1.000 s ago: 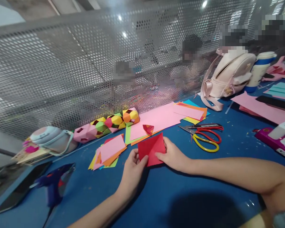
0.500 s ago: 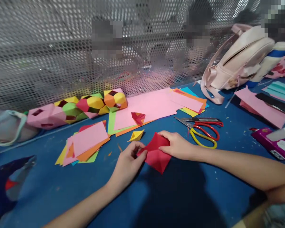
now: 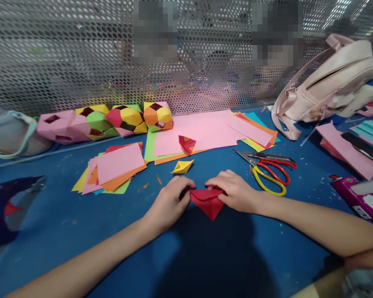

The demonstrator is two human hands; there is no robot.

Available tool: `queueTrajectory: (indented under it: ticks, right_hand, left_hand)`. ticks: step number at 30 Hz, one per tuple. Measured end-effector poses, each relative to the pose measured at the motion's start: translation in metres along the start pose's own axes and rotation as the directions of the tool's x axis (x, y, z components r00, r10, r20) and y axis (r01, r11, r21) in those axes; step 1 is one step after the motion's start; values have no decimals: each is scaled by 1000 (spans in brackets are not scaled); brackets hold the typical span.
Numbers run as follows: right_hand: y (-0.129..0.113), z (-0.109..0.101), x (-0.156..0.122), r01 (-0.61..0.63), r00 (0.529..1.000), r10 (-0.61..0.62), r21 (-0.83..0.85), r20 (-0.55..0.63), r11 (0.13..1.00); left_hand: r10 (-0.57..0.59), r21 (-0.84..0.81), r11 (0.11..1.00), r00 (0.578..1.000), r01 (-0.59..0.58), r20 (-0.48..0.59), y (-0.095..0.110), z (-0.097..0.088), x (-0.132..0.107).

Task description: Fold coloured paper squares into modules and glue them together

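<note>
A red paper lies folded into a downward-pointing triangle on the blue table. My left hand pinches its left corner with curled fingers. My right hand presses on its upper right edge, fingers closed over the fold. A small yellow folded piece lies just beyond my left hand. A small red and orange folded piece rests on a pink sheet farther back.
A stack of coloured paper squares lies to the left. Scissors with red and yellow handles lie to the right. Colourful paper polyhedra line the perforated metal screen. A pink backpack stands at back right, a magenta case at right.
The red paper, held up as a flat square a second ago, now lies on the table folded into a triangle. Both hands came down with it. The view tilted downward.
</note>
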State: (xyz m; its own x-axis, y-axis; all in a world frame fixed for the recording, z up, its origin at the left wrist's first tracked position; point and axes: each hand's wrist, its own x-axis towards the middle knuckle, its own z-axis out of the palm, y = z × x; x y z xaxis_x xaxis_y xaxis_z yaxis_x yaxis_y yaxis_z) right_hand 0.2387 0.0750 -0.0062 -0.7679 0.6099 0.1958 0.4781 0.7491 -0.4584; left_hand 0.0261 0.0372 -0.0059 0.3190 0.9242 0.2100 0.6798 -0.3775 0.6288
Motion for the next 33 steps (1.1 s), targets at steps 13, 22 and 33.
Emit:
queueTrajectory:
  ticks: [13,22,33]
  right_hand:
    - [7,0,-2,271,962,-273,-244,26,931]
    - [-7,-39,1,301,935,-182,-413,303,860]
    - [-16,-47,-4,268,919,-85,-454,384,850]
  left_hand:
    - [448,70,884,880,-462,156,-15,1,-1]
    - [459,140,864,870,-484,180,-20,-4,-6]
    - [516,233,817,849,-527,111,-13,-2,-6]
